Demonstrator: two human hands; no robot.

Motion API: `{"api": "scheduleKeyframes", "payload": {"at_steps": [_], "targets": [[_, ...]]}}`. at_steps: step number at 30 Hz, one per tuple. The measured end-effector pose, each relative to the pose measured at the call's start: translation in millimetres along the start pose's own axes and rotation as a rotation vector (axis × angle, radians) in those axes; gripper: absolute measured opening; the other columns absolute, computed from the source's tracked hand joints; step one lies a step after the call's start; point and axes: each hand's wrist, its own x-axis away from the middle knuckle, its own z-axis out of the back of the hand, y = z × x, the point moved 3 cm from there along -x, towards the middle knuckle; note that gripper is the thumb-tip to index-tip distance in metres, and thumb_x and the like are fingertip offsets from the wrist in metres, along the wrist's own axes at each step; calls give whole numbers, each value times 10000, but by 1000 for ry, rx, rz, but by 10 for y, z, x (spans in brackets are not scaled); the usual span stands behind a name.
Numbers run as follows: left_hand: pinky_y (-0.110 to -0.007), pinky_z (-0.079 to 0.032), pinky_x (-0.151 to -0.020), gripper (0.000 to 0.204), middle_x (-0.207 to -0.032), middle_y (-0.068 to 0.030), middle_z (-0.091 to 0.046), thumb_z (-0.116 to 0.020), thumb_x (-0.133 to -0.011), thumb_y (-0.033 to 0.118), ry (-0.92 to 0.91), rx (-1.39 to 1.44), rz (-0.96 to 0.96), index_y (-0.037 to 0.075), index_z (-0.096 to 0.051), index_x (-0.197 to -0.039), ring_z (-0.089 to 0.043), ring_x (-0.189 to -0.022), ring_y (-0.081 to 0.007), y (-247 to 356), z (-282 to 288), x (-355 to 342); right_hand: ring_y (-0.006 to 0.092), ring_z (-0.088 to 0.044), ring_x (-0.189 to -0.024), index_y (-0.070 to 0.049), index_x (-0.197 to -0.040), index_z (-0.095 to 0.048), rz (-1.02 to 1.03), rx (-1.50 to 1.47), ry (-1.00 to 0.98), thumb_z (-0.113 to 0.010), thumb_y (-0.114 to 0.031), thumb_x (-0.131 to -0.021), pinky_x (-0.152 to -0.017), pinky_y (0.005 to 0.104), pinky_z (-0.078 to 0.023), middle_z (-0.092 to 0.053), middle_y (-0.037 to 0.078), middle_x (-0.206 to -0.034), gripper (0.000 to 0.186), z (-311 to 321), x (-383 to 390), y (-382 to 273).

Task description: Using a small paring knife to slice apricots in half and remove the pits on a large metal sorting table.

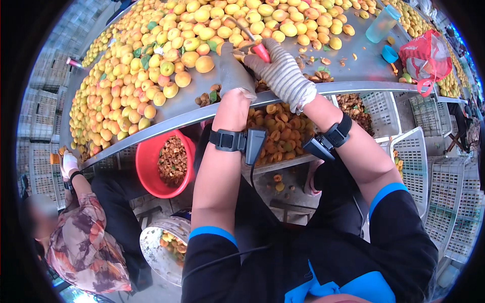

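At the near edge of a metal table [202, 98], my right hand [288, 73], in a striped knit glove, is closed around a red-handled tool [261, 52]. A thin, curved metal rod reaches up and left from the handle. Close beside it, my left hand [234, 68], in a greyish glove, is closed, with orange apricot flesh showing at its fingertips; the fingers hide most of the fruit. A large heap of whole apricots [172, 45] spreads ahead and to the left. Brown pits [207, 97] lie beside both hands.
Below the table edge is a crate of apricot halves [283, 129]. A red basin [144, 166] with brown pits and a white bucket [156, 250] are to its left. A co-worker [86, 237] sits far left. At right are a bottle [382, 24], blue cup [389, 53], red bag [427, 53] and crates [411, 166].
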Motion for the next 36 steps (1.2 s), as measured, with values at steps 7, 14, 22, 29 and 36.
{"api": "scheduleKeyframes", "payload": {"at_steps": [7, 14, 22, 29, 36], "targets": [[-387, -491, -869, 495, -1181, -95, -561, -476, -938, 490, -260, -7, -44, 90, -471, -1229, -556, -1081, -264, 51, 45, 34, 102, -520, -521, -66, -1103, -566, -281, -464, -172, -638, -323, -927, -445, 275, -425, -552, 32, -676, 320, 252, -26, 28], [-234, -390, -456, 413, -705, -15, -547, -529, -936, 460, -243, 150, 251, 55, -583, -997, -523, -591, -152, 131, -264, 307, 151, -576, -605, -79, -966, -560, 10, -987, 167, -652, -281, -917, -587, 315, -538, -579, 25, -702, 227, 384, -329, -42], [-209, -455, -441, 334, -745, -20, -582, -573, -916, 417, -131, -15, 225, 94, -570, -1000, -565, -557, -108, -39, -274, 233, 132, -375, -560, -160, -706, -423, 57, -1312, 98, -609, -409, -942, -556, 278, -356, -363, -15, -583, 390, 383, -437, -239], [-171, -415, -424, 294, -740, 14, -585, -564, -932, 413, -29, -87, 78, 128, -571, -1003, -518, -512, -66, -120, -441, 292, 118, -558, -550, -61, -858, -611, 21, -788, 222, -721, -356, -865, -549, 268, -481, -572, 9, -618, 315, 242, -439, -109], [-182, -399, -439, 283, -794, 38, -585, -554, -937, 434, -11, -176, 15, 170, -579, -1037, -502, -572, -62, -165, -482, 202, 139, -531, -525, -76, -809, -599, 74, -819, 223, -721, -341, -858, -524, 295, -452, -521, -10, -575, 295, 95, -544, -19]]}}
